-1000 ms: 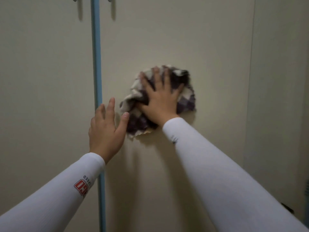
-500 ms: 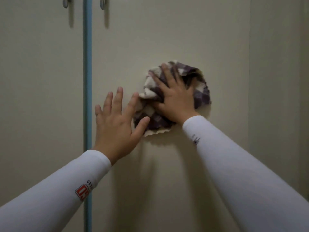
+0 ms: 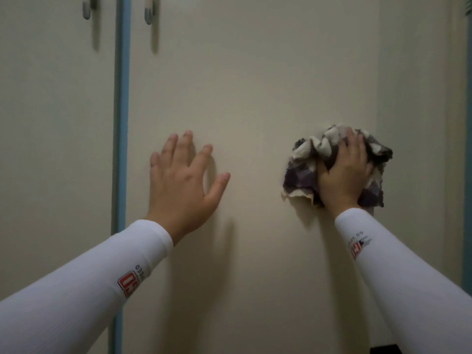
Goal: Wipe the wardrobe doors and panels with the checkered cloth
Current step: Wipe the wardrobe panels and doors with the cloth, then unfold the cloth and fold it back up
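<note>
The checkered cloth [image 3: 304,177] is bunched and gripped by the right hand [image 3: 344,175], pressed against the right door [image 3: 255,85] near its right edge. The left hand [image 3: 184,177] is laid open on the same door, fingers spread, nothing held. The task is judged mid-way: no streaks or dirt are shown, so wiped areas cannot be told; the left door [image 3: 51,123] and side panel [image 3: 413,98] probably remain. Smooth cream surfaces are seen, split by a blue strip [image 3: 120,123], with two handles [image 3: 148,11] above, in dim light.
</note>
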`<state>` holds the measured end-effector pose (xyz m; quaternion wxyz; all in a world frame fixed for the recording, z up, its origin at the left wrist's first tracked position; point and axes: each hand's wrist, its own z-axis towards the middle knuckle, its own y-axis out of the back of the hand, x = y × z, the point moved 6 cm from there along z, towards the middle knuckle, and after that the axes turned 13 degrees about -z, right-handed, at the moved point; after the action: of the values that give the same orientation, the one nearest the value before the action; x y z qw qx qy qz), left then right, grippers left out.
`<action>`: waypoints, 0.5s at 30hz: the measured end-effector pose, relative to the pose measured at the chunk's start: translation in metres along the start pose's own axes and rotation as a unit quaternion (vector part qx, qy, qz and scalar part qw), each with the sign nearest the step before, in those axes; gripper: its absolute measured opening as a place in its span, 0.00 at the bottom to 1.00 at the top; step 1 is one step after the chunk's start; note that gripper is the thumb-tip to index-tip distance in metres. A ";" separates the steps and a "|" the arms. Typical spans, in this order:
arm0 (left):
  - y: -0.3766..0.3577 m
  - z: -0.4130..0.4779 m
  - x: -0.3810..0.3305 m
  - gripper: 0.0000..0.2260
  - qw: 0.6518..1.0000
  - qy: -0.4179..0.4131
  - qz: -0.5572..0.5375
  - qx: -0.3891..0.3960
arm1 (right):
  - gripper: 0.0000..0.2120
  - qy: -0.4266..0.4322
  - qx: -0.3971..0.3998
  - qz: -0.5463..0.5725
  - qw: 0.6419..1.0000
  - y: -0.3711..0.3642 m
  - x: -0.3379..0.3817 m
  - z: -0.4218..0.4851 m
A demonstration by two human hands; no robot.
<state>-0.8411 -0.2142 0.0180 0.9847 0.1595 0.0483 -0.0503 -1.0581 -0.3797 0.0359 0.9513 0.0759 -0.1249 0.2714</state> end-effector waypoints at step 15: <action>0.029 0.201 -0.116 0.17 0.942 -0.115 -0.313 0.027 | 0.06 -0.065 -0.036 0.295 0.953 0.072 0.035 0.154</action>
<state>-0.9368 -0.2412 0.2302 0.9134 0.1564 -0.0193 -0.3753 -1.0981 -0.3345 0.1988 0.8210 0.0190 -0.2129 0.5294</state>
